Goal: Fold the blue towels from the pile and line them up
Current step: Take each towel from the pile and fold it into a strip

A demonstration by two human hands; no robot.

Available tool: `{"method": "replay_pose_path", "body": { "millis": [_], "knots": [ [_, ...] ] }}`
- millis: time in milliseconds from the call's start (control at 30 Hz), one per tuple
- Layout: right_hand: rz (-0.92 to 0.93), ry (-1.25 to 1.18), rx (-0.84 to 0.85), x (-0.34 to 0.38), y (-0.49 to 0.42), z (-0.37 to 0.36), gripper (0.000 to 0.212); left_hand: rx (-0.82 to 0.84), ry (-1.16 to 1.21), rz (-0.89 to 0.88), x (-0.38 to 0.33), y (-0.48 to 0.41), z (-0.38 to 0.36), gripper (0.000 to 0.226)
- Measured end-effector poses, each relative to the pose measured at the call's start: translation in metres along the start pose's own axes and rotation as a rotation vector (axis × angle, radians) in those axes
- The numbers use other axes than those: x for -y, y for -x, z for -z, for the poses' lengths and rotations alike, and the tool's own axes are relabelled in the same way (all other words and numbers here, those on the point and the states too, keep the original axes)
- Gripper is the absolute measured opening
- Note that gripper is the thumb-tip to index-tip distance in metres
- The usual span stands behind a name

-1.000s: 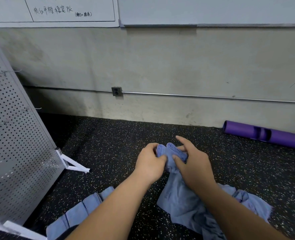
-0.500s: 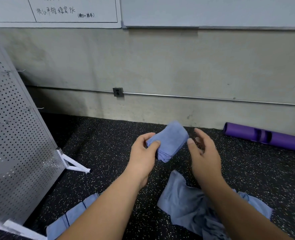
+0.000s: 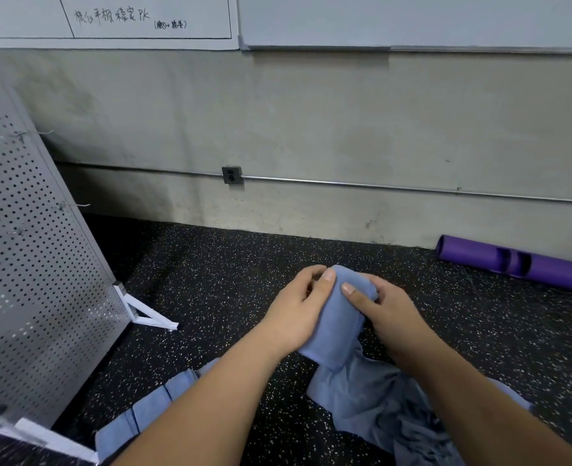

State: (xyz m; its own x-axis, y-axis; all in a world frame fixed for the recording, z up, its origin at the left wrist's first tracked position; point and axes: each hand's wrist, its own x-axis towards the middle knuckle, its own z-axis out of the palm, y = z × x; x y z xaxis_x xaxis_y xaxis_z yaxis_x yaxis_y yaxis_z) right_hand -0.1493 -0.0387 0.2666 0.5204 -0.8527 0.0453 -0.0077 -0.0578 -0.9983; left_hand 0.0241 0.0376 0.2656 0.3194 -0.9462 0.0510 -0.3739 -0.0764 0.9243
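A folded blue towel (image 3: 336, 326) is held up between both hands above the speckled black floor. My left hand (image 3: 296, 312) grips its left side, thumb on top near the upper edge. My right hand (image 3: 387, 314) grips its right side, thumb pressed on the front. Below and to the right lies the loose pile of blue towels (image 3: 382, 408), crumpled. A row of folded blue towels (image 3: 146, 410) lies at the lower left, partly hidden by my left forearm.
A perforated metal panel (image 3: 25, 280) on white feet stands at the left. A purple roller (image 3: 519, 262) lies along the concrete wall at the right. Open black floor (image 3: 217, 280) stretches between panel and hands.
The left hand held the folded towel alone half a second ago, with the right hand open beside it. Now both hands hold it, and it has come lower and nearer.
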Motion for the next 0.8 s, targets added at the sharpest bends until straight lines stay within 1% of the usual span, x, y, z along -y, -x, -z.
{"method": "replay_pose_path", "body": {
  "millis": [67, 133, 233, 333, 367, 433, 533, 567, 600, 667, 733, 800],
  "knots": [
    [-0.007, 0.024, 0.014, -0.002, 0.003, -0.01, 0.024, -0.053, -0.054, -0.022, 0.0, -0.001, -0.003, 0.039],
    [-0.026, 0.033, -0.032, -0.005, 0.004, -0.022, 0.024, -0.115, -0.136, -0.016, 0.003, -0.001, -0.004, 0.038],
    [-0.115, 0.056, -0.103, -0.012, 0.0, -0.038, 0.035, -0.219, -0.164, -0.017, 0.006, 0.002, -0.002, 0.034],
    [-0.156, 0.065, -0.058, -0.019, -0.002, -0.052, 0.036, -0.3, -0.159, -0.018, 0.012, 0.005, 0.007, 0.031],
    [-0.137, 0.088, -0.054, -0.02, -0.003, -0.055, 0.035, -0.298, -0.157, -0.008, 0.014, 0.007, 0.011, 0.03],
    [-0.092, 0.136, -0.08, -0.024, -0.005, -0.063, 0.033, -0.234, -0.148, 0.032, 0.02, 0.012, 0.019, 0.034],
    [-0.114, 0.185, -0.129, -0.033, -0.011, -0.077, 0.034, -0.067, -0.203, 0.082, 0.034, 0.022, 0.03, 0.058],
    [-0.135, 0.22, -0.12, -0.037, -0.012, -0.083, 0.036, -0.038, -0.21, 0.09, 0.039, 0.027, 0.034, 0.062],
    [-0.165, 0.239, -0.102, -0.041, -0.012, -0.09, 0.037, -0.034, -0.205, 0.099, 0.045, 0.032, 0.037, 0.064],
    [-0.251, 0.222, -0.02, -0.05, -0.011, -0.106, 0.036, -0.086, -0.178, 0.132, 0.059, 0.043, 0.043, 0.065],
    [-0.316, 0.239, 0.116, -0.062, -0.006, -0.122, 0.03, -0.176, -0.166, 0.193, 0.077, 0.055, 0.048, 0.063],
    [-0.324, 0.269, 0.246, -0.079, -0.002, -0.136, 0.028, -0.278, -0.107, 0.279, 0.099, 0.069, 0.049, 0.062]
  ]
}}
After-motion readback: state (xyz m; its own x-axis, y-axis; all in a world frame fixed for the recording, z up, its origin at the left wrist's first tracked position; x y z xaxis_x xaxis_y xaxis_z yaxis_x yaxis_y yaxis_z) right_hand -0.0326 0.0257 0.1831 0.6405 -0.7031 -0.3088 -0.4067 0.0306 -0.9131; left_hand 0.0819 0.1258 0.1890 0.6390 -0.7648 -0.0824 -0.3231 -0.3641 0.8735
